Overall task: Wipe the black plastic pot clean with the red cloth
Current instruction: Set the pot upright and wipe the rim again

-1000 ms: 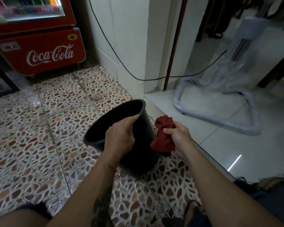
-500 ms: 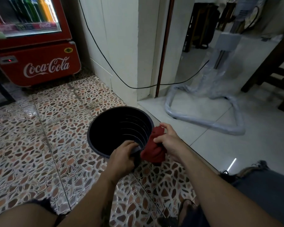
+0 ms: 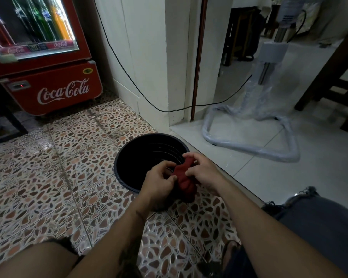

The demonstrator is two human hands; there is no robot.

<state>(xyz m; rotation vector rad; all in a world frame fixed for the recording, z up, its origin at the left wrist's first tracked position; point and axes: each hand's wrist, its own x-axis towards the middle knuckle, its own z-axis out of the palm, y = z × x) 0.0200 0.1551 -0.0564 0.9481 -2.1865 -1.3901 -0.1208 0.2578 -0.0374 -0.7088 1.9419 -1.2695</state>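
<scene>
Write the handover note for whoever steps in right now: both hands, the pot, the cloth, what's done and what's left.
Left hand: grip closed on the red cloth, pinching its near-left edge.
Right hand: also gripping the cloth, from the right.
Black plastic pot: upright on the patterned floor tiles, mouth open toward the camera, neither hand holding it.
Cloth is bunched between both hands over the pot's near rim.
Done: cloth in hand; how much wiping is done cannot be told.
Left: probably regrip the pot with one hand, then wipe inside and rim.
</scene>
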